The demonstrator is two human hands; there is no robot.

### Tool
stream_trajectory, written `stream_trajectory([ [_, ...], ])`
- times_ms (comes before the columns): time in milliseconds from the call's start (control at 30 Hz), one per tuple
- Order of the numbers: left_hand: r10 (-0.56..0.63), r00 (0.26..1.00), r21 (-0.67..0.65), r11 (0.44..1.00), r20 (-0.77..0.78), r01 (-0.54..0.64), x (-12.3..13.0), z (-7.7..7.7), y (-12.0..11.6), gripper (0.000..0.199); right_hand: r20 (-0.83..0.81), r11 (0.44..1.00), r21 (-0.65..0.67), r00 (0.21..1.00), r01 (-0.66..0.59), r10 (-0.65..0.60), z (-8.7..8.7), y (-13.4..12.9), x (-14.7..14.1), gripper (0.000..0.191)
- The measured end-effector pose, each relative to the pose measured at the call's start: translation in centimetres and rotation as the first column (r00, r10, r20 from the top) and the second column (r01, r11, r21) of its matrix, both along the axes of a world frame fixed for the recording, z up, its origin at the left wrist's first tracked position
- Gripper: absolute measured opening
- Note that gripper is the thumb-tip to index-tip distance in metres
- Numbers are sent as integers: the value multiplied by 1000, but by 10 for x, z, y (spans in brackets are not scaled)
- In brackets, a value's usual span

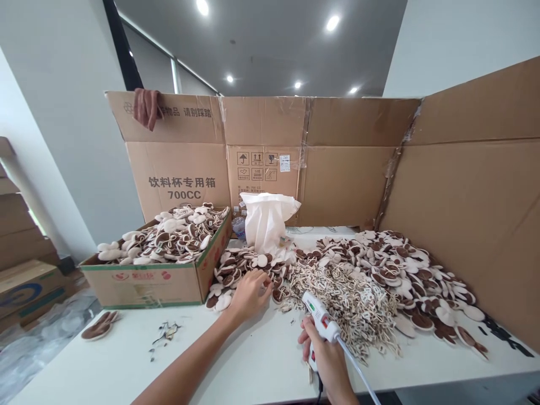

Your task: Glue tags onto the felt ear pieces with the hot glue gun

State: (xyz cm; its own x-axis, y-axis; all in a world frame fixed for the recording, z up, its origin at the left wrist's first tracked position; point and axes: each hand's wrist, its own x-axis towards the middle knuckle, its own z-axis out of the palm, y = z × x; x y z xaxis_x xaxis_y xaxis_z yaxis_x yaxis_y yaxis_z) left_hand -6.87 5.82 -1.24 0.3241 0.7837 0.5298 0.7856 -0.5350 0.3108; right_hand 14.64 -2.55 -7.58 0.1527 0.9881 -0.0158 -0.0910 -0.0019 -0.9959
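Observation:
My left hand (252,293) rests at the near edge of a small heap of brown and white fuzzy, mouse-head-shaped pieces (230,270). Its fingers are bent together, and what lies between the fingertips is hidden. In my right hand (327,351) is a white hot glue gun (319,315), its nozzle pointing up and left. A white cord (356,365) trails from the glue gun. A short cream strip (309,372) hangs below the right fingers. Just beyond the gun lies a big tangle of thin cream string loops (350,304).
An open carton (143,286) full of finished-looking pieces stands at left. A larger pile of pieces (405,270) spreads at right. A white plastic bag (265,222) stands behind. Cardboard walls (350,180) enclose the table. One brown piece (100,326) and scraps (166,333) lie front left.

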Motion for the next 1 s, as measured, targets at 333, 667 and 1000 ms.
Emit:
stream_trajectory([
  [333, -89, 995, -65, 994, -52, 85, 11, -22, -3, 5, 25, 1000, 12, 1000, -10, 9, 2, 1, 2, 54],
  [667, -65, 998, -96, 993, -10, 64, 14, -25, -6, 5, 39, 1000, -3, 999, -12, 12, -1, 1, 2, 56],
  [1000, -90, 996, -124, 988, 0, 89, 12, -23, -7, 5, 9, 1000, 8, 1000, -11, 11, 3, 0, -2, 56],
])
